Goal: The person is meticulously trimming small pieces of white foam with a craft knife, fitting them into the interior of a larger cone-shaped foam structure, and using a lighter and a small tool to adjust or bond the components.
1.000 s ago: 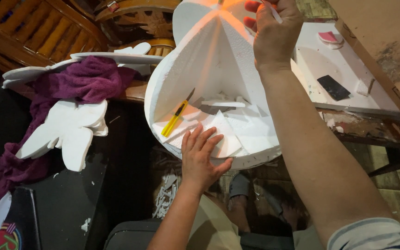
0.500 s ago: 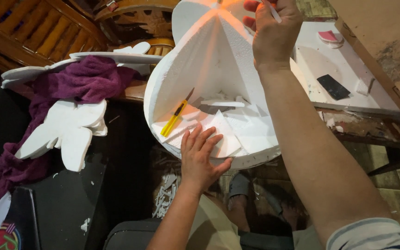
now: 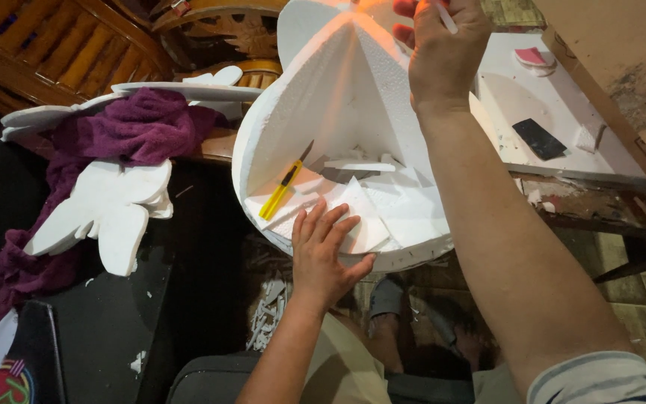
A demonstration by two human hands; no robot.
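Nothing has shifted over the last second: my left hand (image 3: pixel 328 258) still presses flat, fingers spread, on the round white foam model (image 3: pixel 338 135) at centre, steadying it. My right hand (image 3: pixel 443 52) stays clenched on a thin white stick (image 3: pixel 445 16) at its far peak.

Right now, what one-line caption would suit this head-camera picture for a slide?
Left hand braces a white foam model at its base; right hand pinches a thin white stick at its peak; yellow utility knife inside.
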